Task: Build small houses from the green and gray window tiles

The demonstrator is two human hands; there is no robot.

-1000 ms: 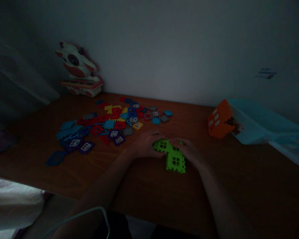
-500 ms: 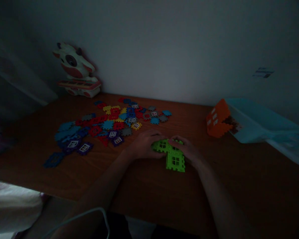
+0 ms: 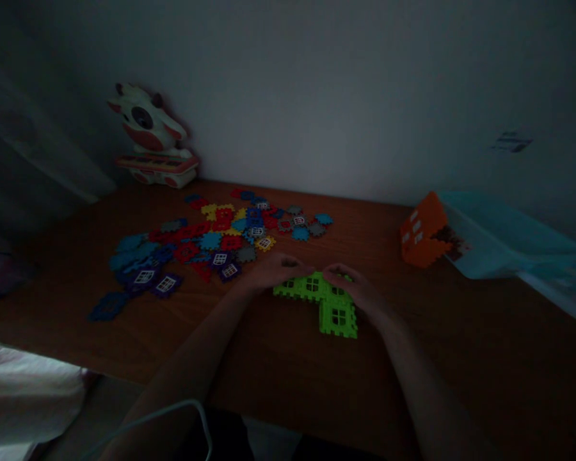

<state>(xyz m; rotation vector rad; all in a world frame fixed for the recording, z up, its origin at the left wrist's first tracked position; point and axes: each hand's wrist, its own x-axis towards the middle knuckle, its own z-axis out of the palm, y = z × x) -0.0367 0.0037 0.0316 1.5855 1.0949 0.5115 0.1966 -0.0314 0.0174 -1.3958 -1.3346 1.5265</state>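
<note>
Several bright green interlocking building tiles (image 3: 338, 319) with window cut-outs are joined in an L shape on the wooden table, close in front of me. My left hand (image 3: 277, 272) grips the far edge of the left arm of this green piece, thumb and fingers curled over it. At the corner of the L, my right hand (image 3: 354, 286) holds the piece from the right, its fingers resting on the upper right tile. Both hands partly cover the tiles under them. One green tile points toward me, uncovered.
Loose red, blue, yellow and grey tiles (image 3: 210, 241) spread across the table's (image 3: 288, 378) left and middle. A cow toy keyboard (image 3: 156, 137) stands at the back left. An orange tile box (image 3: 423, 232) stands by a light blue bin (image 3: 504, 234) on the right. A pale cable (image 3: 173, 407) crosses my left forearm.
My left hand has shifted slightly left and up along the green piece, and its left tile now shows more fully, lying flatter. My right hand stays nearly in place. The view has shifted slightly.
</note>
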